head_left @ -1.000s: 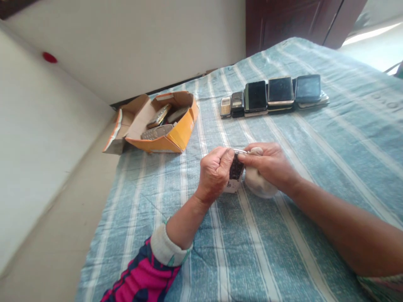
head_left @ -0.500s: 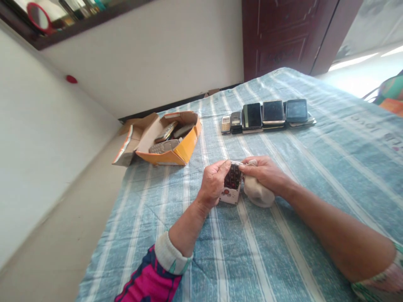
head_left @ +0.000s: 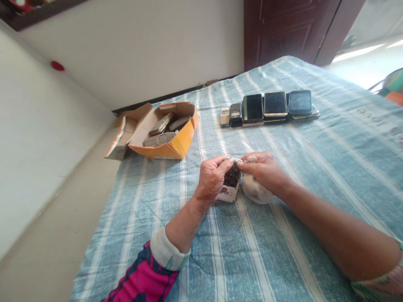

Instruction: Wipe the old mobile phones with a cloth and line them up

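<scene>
My left hand (head_left: 211,178) grips a small keypad phone (head_left: 231,184) with dark keys and a white lower end, holding it upright over the striped cloth. My right hand (head_left: 263,170) holds a bunched pale cloth (head_left: 254,191) and pinches the phone's top edge with its fingertips. Both hands meet at the phone near the middle of the bed surface.
An open orange cardboard box (head_left: 182,136) with several old phones lies at the left edge. A row of several phones (head_left: 267,107) lies further back on the blue striped cover (head_left: 315,167). A white wall and dark wooden door (head_left: 283,29) stand behind.
The hands and phone stay together with almost no change; the camera view has shifted a little up and down.
</scene>
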{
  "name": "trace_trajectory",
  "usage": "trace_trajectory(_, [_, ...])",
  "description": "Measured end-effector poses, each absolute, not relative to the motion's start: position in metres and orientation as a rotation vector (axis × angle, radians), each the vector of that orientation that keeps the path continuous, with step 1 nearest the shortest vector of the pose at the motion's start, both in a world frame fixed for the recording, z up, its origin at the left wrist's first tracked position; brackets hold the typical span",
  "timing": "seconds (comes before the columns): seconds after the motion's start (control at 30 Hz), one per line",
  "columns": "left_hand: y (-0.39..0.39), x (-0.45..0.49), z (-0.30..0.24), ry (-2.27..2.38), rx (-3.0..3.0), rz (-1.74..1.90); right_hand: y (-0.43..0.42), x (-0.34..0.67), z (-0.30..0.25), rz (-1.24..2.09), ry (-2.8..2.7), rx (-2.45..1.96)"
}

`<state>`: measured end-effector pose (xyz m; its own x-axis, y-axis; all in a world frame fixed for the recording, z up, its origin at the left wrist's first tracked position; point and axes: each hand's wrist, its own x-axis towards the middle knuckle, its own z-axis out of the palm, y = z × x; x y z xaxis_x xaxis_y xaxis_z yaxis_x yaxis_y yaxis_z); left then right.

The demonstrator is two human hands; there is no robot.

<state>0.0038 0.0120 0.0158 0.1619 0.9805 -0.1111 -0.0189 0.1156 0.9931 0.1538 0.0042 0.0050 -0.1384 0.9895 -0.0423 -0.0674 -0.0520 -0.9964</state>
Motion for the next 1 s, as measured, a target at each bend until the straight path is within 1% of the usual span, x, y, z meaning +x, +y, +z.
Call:
trace_trajectory(0.1, [0.012, 0.005, 0.013, 1.140, 1.185, 1.045, 0.003, 0.149, 0.005, 1.275, -1.268, -1.149])
trace_trajectory(0.2, [0.012, 0.003, 0.013, 1.156, 1.177, 1.040, 0.003, 0.147, 0.005, 1.266, -1.281, -1.171])
trace_trajectory(0.47, [0.008, -0.002, 0.017, 1.022, 0.983, 0.991, 0.003, 0.156, 0.003, 1.519, -1.248, -1.046])
trace_trajectory(0.67, [0.008, -0.005, 0.019, 0.946, 0.902, 0.983, 0.004, 0.159, 0.005, 1.551, -1.204, -1.001])
trace_trajectory(0.87, [0.012, -0.010, 0.021, 0.830, 0.769, 0.810, 0.003, 0.158, 0.012, 1.611, -1.103, -0.926])
trace_trajectory(1.0, [0.013, -0.013, 0.018, 0.822, 0.734, 0.766, 0.003, 0.158, 0.012, 1.645, -1.083, -0.940])
